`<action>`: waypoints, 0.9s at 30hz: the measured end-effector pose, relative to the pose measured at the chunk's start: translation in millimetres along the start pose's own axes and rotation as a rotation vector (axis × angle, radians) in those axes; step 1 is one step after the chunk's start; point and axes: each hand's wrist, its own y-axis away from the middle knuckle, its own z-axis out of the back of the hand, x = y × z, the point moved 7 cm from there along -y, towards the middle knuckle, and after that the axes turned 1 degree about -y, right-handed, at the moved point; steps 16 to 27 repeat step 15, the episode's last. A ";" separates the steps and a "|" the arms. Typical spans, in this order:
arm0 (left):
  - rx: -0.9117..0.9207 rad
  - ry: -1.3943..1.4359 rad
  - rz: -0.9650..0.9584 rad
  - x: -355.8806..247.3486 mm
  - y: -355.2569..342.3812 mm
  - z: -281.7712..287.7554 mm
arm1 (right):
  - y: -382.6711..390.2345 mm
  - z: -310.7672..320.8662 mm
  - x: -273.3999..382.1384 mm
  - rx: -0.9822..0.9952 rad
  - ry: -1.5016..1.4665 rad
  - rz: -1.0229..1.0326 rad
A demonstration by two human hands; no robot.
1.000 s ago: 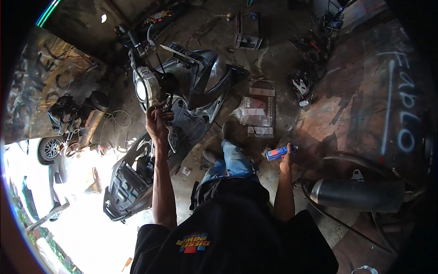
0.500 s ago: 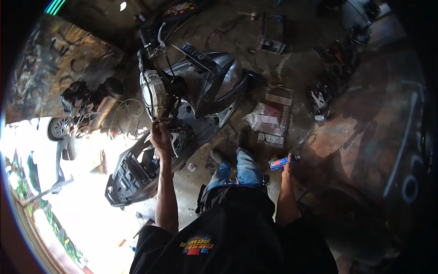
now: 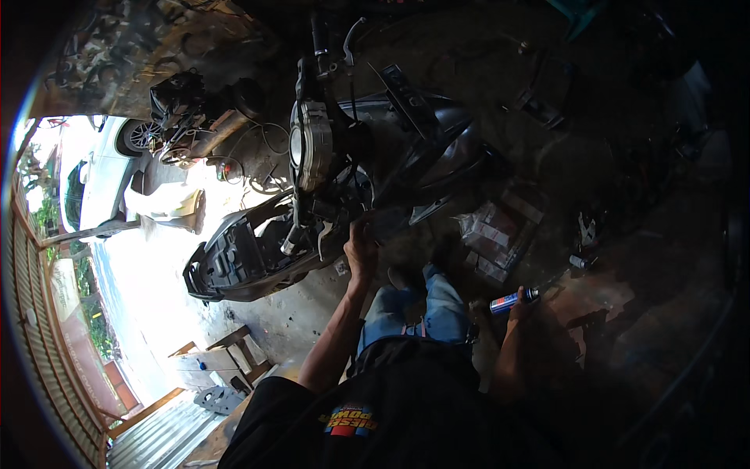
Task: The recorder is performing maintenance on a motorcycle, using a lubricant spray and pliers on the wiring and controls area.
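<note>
The partly stripped dark scooter [image 3: 242, 250] stands in front of me, its round headlight [image 3: 296, 146] and handlebar bared. My left hand [image 3: 361, 248] is closed, fingers curled, beside the near brake lever [image 3: 324, 238] and above the scooter's footboard area. What its fingertips hold, if anything, is hidden in shadow. Lower to the right, my right hand [image 3: 517, 307] grips a blue spray can [image 3: 504, 303] that lies nearly level, clear of the scooter.
Flat packages in clear plastic [image 3: 494, 234] lie on the floor right of the scooter. An engine-like assembly [image 3: 183, 98] sits far left. A wooden bench [image 3: 211, 361] stands lower left, and a white car [image 3: 101, 176] is outside in bright light.
My view has swung left, bringing in the car and bench. My left hand has come away from the headlight side of the handlebar, toward me and right. The right hand still holds the can.
</note>
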 end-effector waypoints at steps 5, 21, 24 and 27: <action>-0.256 0.151 0.059 -0.7 -1.2 37.7 | 18.2 -15.6 36.8 0.043 0.018 -0.072; -0.067 0.064 -0.005 -64.6 -85.7 110.1 | 34.5 -20.0 13.8 -0.046 0.437 0.292; -0.067 0.064 -0.005 -64.6 -85.7 110.1 | 34.5 -20.0 13.8 -0.046 0.437 0.292; -0.067 0.064 -0.005 -64.6 -85.7 110.1 | 34.5 -20.0 13.8 -0.046 0.437 0.292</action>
